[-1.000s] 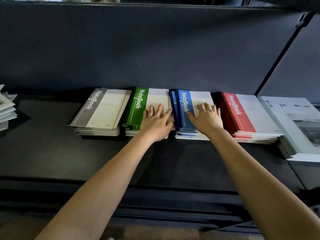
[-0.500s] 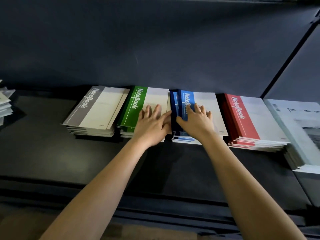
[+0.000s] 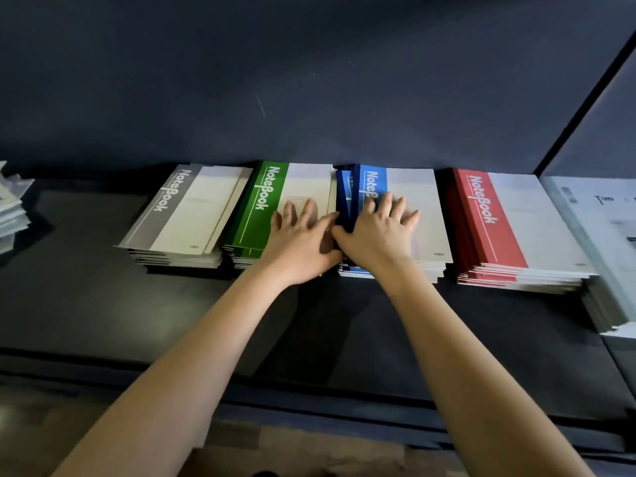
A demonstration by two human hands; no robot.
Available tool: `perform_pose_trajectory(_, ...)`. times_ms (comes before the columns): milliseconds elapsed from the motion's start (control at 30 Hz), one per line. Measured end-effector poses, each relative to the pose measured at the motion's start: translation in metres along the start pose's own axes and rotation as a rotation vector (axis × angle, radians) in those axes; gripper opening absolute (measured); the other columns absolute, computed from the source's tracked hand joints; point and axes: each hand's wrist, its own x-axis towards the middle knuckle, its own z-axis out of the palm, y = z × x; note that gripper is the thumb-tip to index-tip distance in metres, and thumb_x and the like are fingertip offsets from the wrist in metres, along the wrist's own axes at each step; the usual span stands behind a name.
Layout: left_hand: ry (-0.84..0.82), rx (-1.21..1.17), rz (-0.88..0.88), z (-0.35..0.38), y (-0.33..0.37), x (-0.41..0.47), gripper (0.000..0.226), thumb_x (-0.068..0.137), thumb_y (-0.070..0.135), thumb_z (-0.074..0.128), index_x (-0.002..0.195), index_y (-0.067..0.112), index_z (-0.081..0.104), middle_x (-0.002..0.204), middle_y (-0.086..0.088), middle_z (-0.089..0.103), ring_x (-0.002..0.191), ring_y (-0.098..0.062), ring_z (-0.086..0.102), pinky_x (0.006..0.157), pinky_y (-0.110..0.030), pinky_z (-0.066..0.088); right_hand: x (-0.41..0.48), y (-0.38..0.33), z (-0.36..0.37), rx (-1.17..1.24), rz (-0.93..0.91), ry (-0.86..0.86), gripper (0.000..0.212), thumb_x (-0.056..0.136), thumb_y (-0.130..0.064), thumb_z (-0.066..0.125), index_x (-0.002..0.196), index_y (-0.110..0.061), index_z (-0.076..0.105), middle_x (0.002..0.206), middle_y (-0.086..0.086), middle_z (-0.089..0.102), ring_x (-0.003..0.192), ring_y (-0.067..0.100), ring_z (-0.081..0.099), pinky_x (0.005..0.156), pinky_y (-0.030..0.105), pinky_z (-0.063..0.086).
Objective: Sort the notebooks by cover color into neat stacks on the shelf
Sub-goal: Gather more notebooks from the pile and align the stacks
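Four notebook stacks lie in a row at the back of the dark shelf: grey stack, green stack, blue stack and red stack. My left hand rests flat on the green stack's right part, fingers spread. On the blue stack's top notebook lies my right hand, palm down with fingers apart, its thumb at the stack's left edge. The two hands touch between the stacks. The blue stack's top covers sit slightly offset at the left.
A pile of pale booklets lies right of the red stack, against a dark upright divider. Another pale paper pile sits at the far left edge. The shelf's front lip runs below my forearms.
Both hands have shifted slightly toward each other and now touch at the gap between green and blue stacks. The view has tilted down and closer.
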Motion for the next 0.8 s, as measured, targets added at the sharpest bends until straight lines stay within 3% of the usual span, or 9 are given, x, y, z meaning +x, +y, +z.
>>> perform_pose_trajectory(300, 0.015, 0.060, -0.002, 0.009, 0.006, 0.000, 0.062, 0.097, 0.045, 0.030, 0.153, 0.031, 0.006, 0.160, -0.014, -0.011, 0.144, -0.045, -0.012, 0.114, -0.058, -0.005, -0.003, 0.004, 0.000, 0.012, -0.021, 0.002, 0.082, 0.088, -0.060, 0.033, 0.150, -0.008, 0.018, 0.157, 0.022, 0.009, 0.144, 0.042, 0.002, 0.113, 0.061, 0.002)
perform_pose_trajectory(800, -0.043, 0.014, -0.034, 0.002, 0.013, 0.001, 0.061, 0.098, 0.041, 0.031, 0.153, 0.032, 0.006, 0.159, -0.017, -0.014, 0.141, -0.050, -0.015, 0.113, -0.063, -0.007, -0.002, 0.004, 0.001, 0.016, -0.052, -0.010, 0.069, 0.093, -0.054, 0.029, 0.149, -0.014, 0.020, 0.157, 0.022, 0.007, 0.145, 0.042, 0.000, 0.112, 0.060, 0.001)
